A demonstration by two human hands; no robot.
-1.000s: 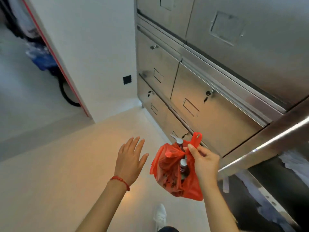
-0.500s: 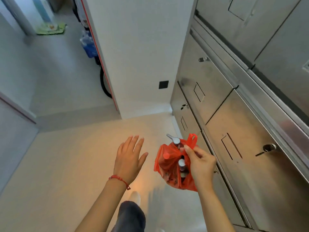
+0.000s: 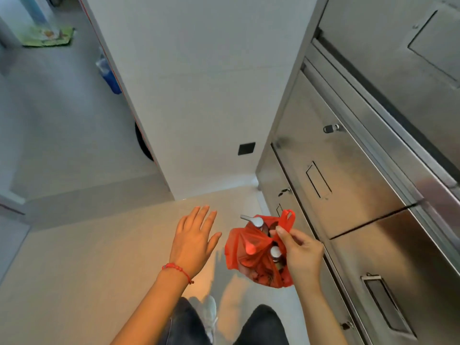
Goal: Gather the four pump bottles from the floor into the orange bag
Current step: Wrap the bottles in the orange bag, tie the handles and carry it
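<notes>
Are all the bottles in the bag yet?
Nearly done, it seems. The right hand holds the orange bag up by a handle, and pump tops poke out of it. I can see at least two, maybe three; the bag hides the rest, so I cannot count four. No bottles show on the floor. The left hand is open and empty. Only checking the count looks left.

Steel cabinet drawers (image 3: 348, 175) beside a white wall (image 3: 199, 83); green mat (image 3: 47, 36) on floor beyond.
</notes>
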